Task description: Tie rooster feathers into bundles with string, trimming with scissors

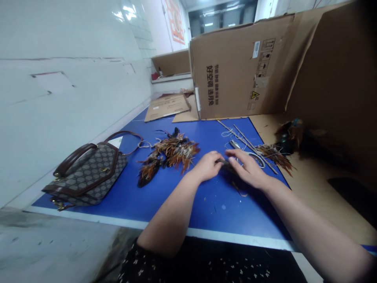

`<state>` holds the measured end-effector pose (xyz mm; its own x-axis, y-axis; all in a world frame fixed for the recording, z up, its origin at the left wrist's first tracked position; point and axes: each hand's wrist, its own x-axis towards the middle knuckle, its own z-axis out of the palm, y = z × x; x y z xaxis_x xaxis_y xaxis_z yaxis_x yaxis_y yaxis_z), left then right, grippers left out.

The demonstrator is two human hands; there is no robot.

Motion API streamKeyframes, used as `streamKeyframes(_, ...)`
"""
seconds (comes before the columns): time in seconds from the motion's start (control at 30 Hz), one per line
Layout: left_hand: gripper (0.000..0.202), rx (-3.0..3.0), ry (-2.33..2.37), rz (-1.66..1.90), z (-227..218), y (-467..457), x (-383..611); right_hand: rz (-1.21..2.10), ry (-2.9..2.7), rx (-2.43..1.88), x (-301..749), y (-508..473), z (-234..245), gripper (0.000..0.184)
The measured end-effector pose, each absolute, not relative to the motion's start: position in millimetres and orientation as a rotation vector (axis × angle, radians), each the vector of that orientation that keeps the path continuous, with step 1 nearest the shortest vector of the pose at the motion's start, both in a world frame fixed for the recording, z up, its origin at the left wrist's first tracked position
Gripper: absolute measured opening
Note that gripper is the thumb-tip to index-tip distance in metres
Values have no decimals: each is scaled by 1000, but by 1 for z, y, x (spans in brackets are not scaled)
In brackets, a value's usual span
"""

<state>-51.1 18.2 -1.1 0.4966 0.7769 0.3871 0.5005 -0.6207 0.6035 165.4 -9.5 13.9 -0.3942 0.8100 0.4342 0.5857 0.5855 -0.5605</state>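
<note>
Since the big cardboard box (232,74) just walls off the back of the blue tabletop (206,208) and the handbag (88,173) sits well off to the left, neither worries me. The loose feather pile (171,155) near the left hand (206,167) does, since one forearm sweep could scatter it. Both hands are curled, with left fingertips pinched and the right hand (250,169) gripping the same small dark feather bundle (225,163), low over the tabletop between them. Squeeze too hard and quills might snap, and the thread (232,135) just behind could snag
</note>
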Motion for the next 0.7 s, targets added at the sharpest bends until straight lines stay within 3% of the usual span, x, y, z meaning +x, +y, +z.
streamKeyframes(0.2, 11, 1942, 994, 1068, 3, 15, -45, 715, -2074, -982, 154, -10, 3, 37)
streamKeyframes(0.47, 53, 1306, 812, 1266, 10, 8, -33, 691, -1726, -1098, 149, -8, -5, 38)
streamKeyframes(0.7, 43, 1141, 829, 1297, -1, 1, -8, 726, -1496, -1098, 143, -4, -16, 32)
